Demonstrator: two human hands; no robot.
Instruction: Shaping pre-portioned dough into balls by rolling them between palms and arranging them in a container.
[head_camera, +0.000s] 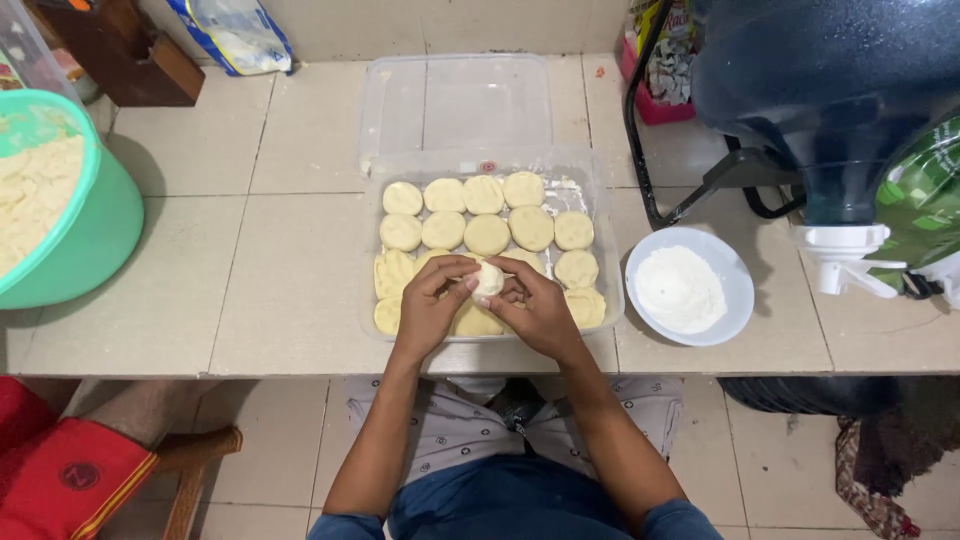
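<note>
Both hands meet over the front edge of the clear plastic tray (600, 250), at the bench's near edge, centre. Left hand (428, 305) and right hand (538, 310) are closed together on one small dough ball (488, 280) — fingertips pinching it from either side, held just above the tray. Flat dough discs (487, 235) fill the tray in rows. Clear lid (455, 100) lies just behind the tray, toward the back edge. White bowl of flour (690, 290) sits just right of the tray. Green basin of dough (95, 235) at the left edge. Blue-and-white plastic bag (235, 35) at the back edge, left of centre; a printed red-and-yellow packet (665, 55) in a pink holder at the back right. Blue water jug (830, 90) with white tap — far right.
</note>
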